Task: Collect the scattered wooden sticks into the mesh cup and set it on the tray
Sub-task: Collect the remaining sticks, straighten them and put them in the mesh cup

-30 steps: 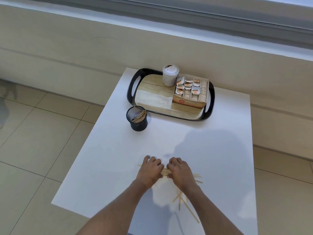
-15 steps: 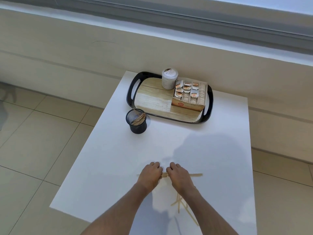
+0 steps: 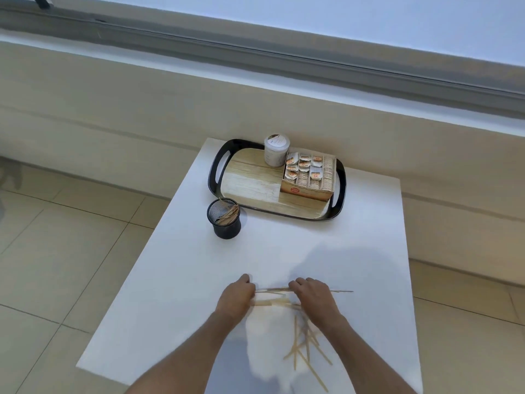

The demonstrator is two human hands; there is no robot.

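Note:
A thin bundle of wooden sticks (image 3: 272,290) lies crosswise near the table's front, gripped at each end by my left hand (image 3: 237,298) and my right hand (image 3: 314,297). More loose sticks (image 3: 305,346) lie scattered on the table just below my right wrist. The black mesh cup (image 3: 224,218) stands upright at the mid left of the table, holding several sticks that lean to its right side. Right behind the cup is the black-rimmed tray (image 3: 218,172) with a wood-look floor.
On the tray stand a white lidded jar (image 3: 275,150) and an open cardboard box of sachets (image 3: 308,176). The white table (image 3: 355,251) has its left edge over tiled floor (image 3: 56,251). A low beige wall runs behind.
My hands have spread apart along the sticks, lifting a thin bundle between them. The view has shifted slightly downward.

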